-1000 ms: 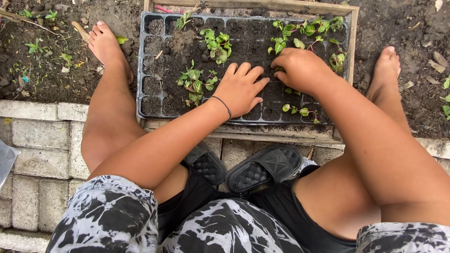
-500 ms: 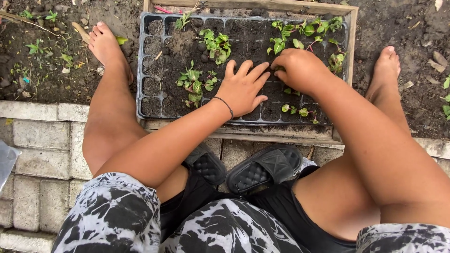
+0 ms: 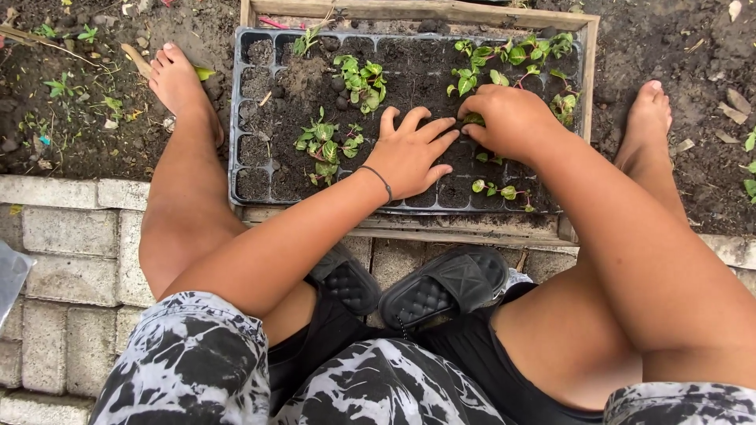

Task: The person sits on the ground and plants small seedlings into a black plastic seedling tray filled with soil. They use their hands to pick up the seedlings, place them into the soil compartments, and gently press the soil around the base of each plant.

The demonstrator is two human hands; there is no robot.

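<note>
Closest to the camera lay the person's black-and-white patterned shorts (image 3: 189,362), and just beyond them a pair of black quilted slide sandals (image 3: 417,287) rested on the grey paving bricks (image 3: 63,244). Past the brick edge, a wooden frame (image 3: 409,224) held a black plastic seedling tray (image 3: 260,189) filled with dark soil, sitting between the person's bare feet.

The left hand (image 3: 409,153), a thin dark band at its wrist, lay flat with the fingers spread, pressing on the soil near the middle of the tray. Just beside it, the right hand (image 3: 508,118) was curled, its fingertips bunched down into a cell around the base of a small seedling (image 3: 472,120); whether it actually pinched the stem could not be told, since the fingers hid it.

To handle such a plant well, the grip would best sit low at the root plug rather than on the stem, with the flat hand steadying the neighbouring soil so that the nearby cells stayed undisturbed.

The seedlings looked young and tender: small green leaves with reddish stems and veins, standing in loose clusters (image 3: 327,145) left of the hands and in a denser row (image 3: 512,51) along the far right corner. Many cells held only soil. Beyond the frame lay bare earth (image 3: 94,102) dotted with weeds.
</note>
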